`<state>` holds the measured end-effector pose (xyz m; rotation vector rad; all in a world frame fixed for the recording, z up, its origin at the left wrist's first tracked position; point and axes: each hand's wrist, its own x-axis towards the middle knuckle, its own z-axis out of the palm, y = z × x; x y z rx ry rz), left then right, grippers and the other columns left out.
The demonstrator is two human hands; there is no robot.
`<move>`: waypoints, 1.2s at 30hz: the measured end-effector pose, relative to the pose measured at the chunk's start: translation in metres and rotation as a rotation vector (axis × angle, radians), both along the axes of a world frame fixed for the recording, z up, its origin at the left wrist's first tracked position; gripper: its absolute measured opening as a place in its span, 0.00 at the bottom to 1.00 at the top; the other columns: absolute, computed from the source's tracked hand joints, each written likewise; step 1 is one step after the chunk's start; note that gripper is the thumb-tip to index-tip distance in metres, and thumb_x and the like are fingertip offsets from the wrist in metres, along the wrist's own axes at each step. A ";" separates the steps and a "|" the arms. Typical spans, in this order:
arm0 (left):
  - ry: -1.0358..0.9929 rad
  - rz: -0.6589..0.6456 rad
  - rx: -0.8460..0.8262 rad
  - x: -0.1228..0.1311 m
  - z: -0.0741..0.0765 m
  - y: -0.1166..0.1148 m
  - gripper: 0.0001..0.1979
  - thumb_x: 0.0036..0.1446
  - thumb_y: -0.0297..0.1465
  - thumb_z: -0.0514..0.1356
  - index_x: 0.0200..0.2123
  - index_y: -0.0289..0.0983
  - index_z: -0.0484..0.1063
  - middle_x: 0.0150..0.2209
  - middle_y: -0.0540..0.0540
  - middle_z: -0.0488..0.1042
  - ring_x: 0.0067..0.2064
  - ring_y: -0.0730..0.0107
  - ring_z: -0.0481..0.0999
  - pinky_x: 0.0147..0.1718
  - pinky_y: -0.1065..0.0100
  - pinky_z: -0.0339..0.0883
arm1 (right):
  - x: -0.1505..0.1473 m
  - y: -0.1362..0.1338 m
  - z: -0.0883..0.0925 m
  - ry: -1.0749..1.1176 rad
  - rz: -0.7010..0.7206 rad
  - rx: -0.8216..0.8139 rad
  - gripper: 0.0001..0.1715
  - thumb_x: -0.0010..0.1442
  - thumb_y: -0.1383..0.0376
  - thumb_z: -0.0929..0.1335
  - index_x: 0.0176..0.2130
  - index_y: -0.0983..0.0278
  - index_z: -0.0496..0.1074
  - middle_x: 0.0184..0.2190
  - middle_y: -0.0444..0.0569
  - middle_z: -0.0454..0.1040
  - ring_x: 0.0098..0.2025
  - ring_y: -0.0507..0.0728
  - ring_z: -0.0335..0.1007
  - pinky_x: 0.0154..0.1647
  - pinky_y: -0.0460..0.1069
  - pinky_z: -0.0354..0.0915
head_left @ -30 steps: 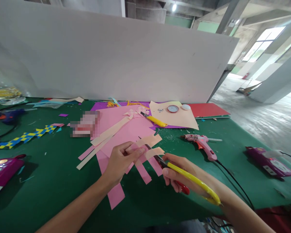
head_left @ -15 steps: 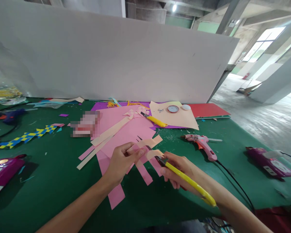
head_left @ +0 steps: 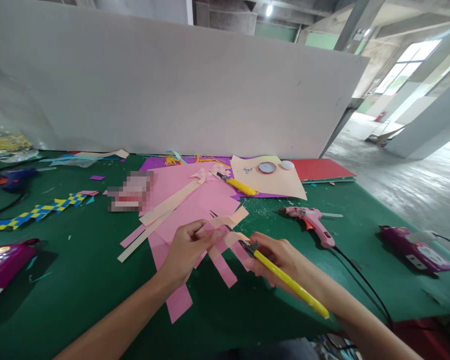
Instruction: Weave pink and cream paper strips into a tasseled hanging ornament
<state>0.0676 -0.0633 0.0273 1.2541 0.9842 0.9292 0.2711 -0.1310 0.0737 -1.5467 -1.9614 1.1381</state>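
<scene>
My left hand [head_left: 190, 245] pinches a small weave of pink and cream paper strips [head_left: 225, 267] between thumb and fingers, above the table. In my right hand [head_left: 275, 255] is a yellow-handled tool [head_left: 290, 283] that looks like long-nose pliers. Its slim dark jaws pass among the woven strips, and two pointed tips show beyond them, near my left fingers. Part of the jaws is hidden by the paper. Beneath and behind lie pink paper sheets [head_left: 191, 200], with long loose cream strips [head_left: 146, 245] at their left.
A yellow utility knife [head_left: 238, 184] lies on the papers. Right of them are a round tin [head_left: 267, 168], a pink glue gun [head_left: 311, 223] with its cord, and a purple power strip [head_left: 416, 250]. At left are a blue-yellow woven strip [head_left: 41, 211] and another purple unit [head_left: 3, 267].
The tool's yellow handles have come closer together, and the red glimpsed beneath my right hand no longer shows. Both hands remain in nearly the same place on the paper weave.
</scene>
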 end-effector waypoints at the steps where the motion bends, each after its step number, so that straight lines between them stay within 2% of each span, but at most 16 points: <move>1: -0.003 0.003 -0.004 0.000 0.000 0.000 0.19 0.50 0.39 0.65 0.19 0.36 0.61 0.20 0.56 0.49 0.24 0.78 0.55 0.23 0.75 0.56 | 0.000 0.000 0.000 -0.001 -0.006 0.000 0.17 0.63 0.50 0.61 0.34 0.61 0.59 0.20 0.38 0.62 0.21 0.48 0.50 0.20 0.44 0.48; 7: -0.058 0.018 -0.063 0.002 0.002 -0.001 0.18 0.48 0.38 0.67 0.18 0.36 0.63 0.19 0.56 0.55 0.24 0.77 0.60 0.25 0.74 0.61 | 0.000 -0.001 -0.002 -0.026 -0.028 0.023 0.16 0.62 0.50 0.62 0.35 0.61 0.62 0.20 0.39 0.62 0.21 0.48 0.50 0.19 0.44 0.46; 14: -0.096 0.019 -0.082 0.003 0.001 0.002 0.17 0.47 0.37 0.67 0.19 0.35 0.65 0.19 0.56 0.58 0.25 0.78 0.61 0.26 0.75 0.61 | -0.001 0.001 -0.004 -0.054 -0.040 0.052 0.16 0.61 0.51 0.63 0.36 0.61 0.64 0.19 0.38 0.60 0.20 0.48 0.49 0.19 0.44 0.46; 20: -0.052 0.019 -0.036 0.001 0.002 0.002 0.22 0.49 0.38 0.66 0.17 0.35 0.58 0.19 0.57 0.51 0.24 0.79 0.54 0.26 0.74 0.57 | -0.001 -0.001 -0.003 -0.016 -0.057 0.005 0.17 0.61 0.51 0.62 0.36 0.62 0.64 0.19 0.39 0.63 0.18 0.47 0.52 0.18 0.44 0.46; 25: -0.041 0.020 -0.031 0.002 0.003 0.003 0.24 0.49 0.38 0.66 0.17 0.36 0.54 0.19 0.57 0.49 0.24 0.78 0.52 0.25 0.74 0.55 | -0.002 -0.001 -0.002 0.002 -0.066 0.009 0.18 0.61 0.50 0.62 0.37 0.63 0.65 0.18 0.39 0.63 0.17 0.47 0.52 0.18 0.45 0.46; 31: -0.127 0.003 -0.050 0.002 0.002 0.004 0.23 0.49 0.36 0.66 0.17 0.36 0.55 0.19 0.57 0.51 0.24 0.78 0.55 0.27 0.73 0.58 | -0.002 0.000 -0.006 -0.032 -0.070 0.082 0.18 0.59 0.50 0.65 0.39 0.62 0.65 0.20 0.37 0.59 0.22 0.49 0.47 0.21 0.45 0.46; 36: -0.132 0.020 -0.044 0.002 0.001 0.005 0.22 0.49 0.36 0.67 0.16 0.36 0.56 0.18 0.57 0.52 0.24 0.78 0.57 0.29 0.72 0.61 | -0.002 -0.004 -0.003 -0.016 -0.019 0.034 0.17 0.62 0.52 0.63 0.42 0.61 0.61 0.25 0.38 0.61 0.24 0.49 0.50 0.24 0.45 0.49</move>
